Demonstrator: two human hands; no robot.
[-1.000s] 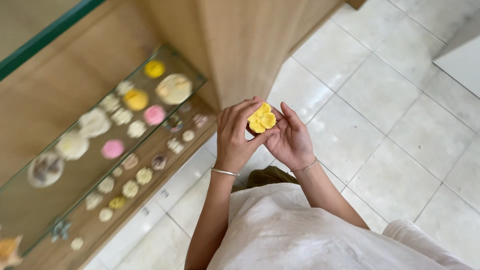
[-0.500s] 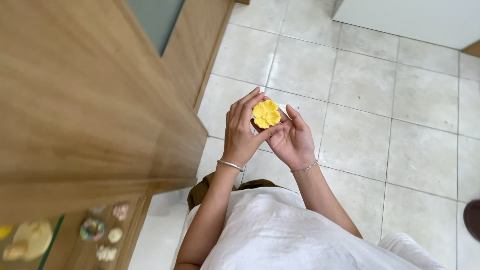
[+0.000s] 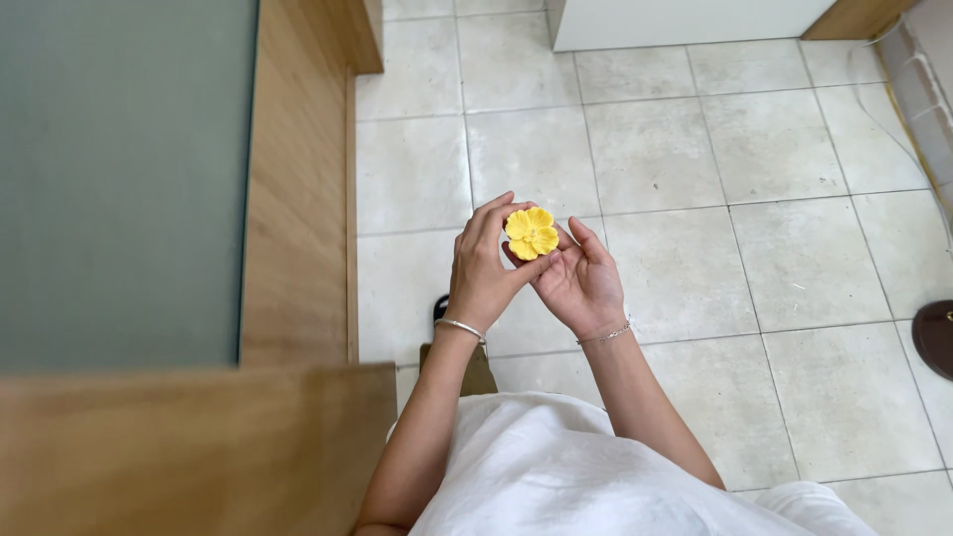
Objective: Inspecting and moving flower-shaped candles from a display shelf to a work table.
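Note:
A small yellow flower-shaped piece (image 3: 531,232) with rounded petals is held up in front of me, over the tiled floor. My left hand (image 3: 484,270) grips it from the left with fingertips and thumb on its edge. My right hand (image 3: 581,281) cups it from below and behind, palm up, fingers touching its underside. Each wrist carries a thin silver bracelet.
A wooden counter with a grey-green glass top (image 3: 119,179) fills the left side, its wood edge (image 3: 298,218) beside my left arm. Pale floor tiles (image 3: 695,169) spread to the right. A white cabinet base (image 3: 685,22) stands at the top, a dark round object (image 3: 935,337) at the right edge.
The view has swung from the glass case of shells to the floor and counter top. Both hands keep hold of the yellow flower piece, now turned face up.

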